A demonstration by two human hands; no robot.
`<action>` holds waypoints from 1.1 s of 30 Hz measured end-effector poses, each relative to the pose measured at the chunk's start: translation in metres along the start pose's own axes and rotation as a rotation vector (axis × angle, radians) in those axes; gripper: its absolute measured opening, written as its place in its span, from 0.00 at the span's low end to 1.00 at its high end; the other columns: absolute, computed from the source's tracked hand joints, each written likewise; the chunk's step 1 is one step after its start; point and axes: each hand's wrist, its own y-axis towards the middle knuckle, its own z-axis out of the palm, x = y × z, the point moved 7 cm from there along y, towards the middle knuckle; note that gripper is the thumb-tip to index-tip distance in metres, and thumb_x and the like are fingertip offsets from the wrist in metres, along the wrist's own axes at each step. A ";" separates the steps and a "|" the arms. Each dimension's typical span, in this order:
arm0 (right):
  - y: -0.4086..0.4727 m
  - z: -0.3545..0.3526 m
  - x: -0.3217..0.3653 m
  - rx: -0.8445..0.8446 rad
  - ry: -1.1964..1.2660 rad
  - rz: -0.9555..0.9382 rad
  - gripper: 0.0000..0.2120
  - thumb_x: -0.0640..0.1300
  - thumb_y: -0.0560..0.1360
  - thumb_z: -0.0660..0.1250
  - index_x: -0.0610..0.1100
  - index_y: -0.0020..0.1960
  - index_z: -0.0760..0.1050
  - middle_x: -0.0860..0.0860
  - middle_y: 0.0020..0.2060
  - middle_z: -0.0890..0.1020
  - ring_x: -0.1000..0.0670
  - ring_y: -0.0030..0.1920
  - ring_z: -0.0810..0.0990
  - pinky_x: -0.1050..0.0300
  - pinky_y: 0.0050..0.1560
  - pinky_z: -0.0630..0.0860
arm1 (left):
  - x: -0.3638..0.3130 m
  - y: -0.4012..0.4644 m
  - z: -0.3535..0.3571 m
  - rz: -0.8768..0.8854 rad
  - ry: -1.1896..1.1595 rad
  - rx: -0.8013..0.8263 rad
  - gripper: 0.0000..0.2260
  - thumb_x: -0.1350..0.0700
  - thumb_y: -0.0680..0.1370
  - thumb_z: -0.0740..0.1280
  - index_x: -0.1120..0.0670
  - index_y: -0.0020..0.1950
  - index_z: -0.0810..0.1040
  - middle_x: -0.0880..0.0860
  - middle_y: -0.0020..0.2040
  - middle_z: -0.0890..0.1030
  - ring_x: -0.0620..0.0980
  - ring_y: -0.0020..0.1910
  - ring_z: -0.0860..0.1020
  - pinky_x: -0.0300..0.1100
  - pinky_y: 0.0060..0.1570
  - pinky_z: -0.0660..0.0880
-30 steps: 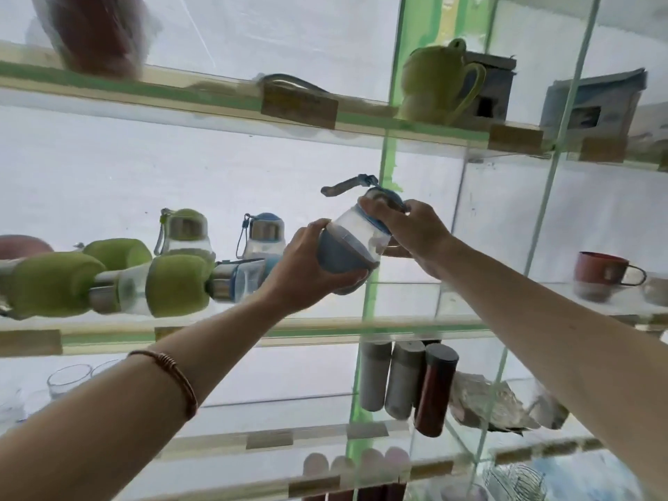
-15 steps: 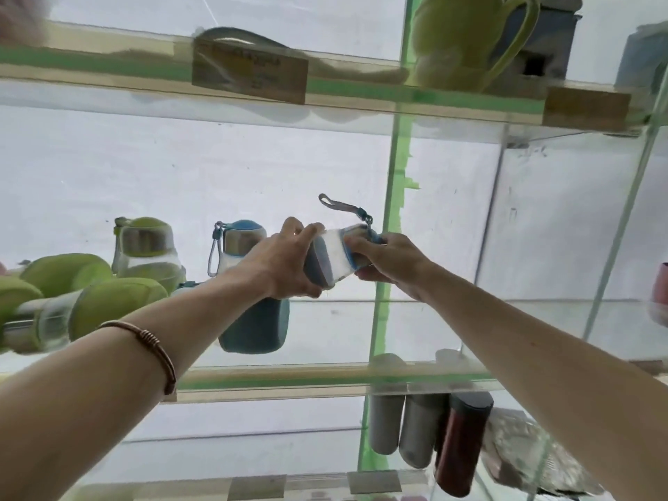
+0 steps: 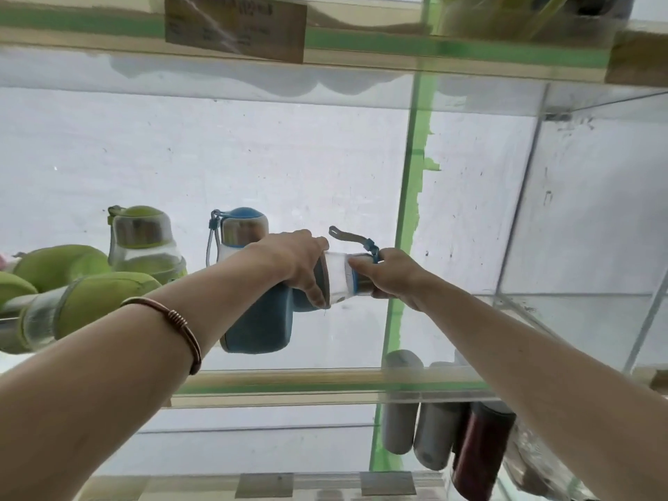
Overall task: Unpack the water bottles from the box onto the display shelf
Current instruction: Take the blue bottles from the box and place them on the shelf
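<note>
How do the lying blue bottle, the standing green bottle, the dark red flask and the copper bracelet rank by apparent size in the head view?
1. Lying blue bottle, partly hidden
2. Standing green bottle and dark red flask: alike, unranked
3. Copper bracelet, though nearest the camera

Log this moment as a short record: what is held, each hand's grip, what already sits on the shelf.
held item: blue bottle, lying sideways above the glass shelf
left hand: grip around the bottle's base end
right hand: grip at the bottle's cap end, strap sticking up
already on shelf: upright blue bottle, upright green bottle, green bottles lying down
shelf below: flasks
</note>
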 end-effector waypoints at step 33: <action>-0.153 0.000 0.090 -0.156 -0.320 -0.304 0.24 0.53 0.76 0.66 0.44 0.68 0.69 0.50 0.63 0.74 0.50 0.62 0.73 0.51 0.62 0.73 | 0.005 -0.153 -0.014 0.094 -0.500 -0.627 0.13 0.54 0.76 0.66 0.53 0.60 0.76 0.52 0.64 0.72 0.52 0.64 0.68 0.48 0.62 0.67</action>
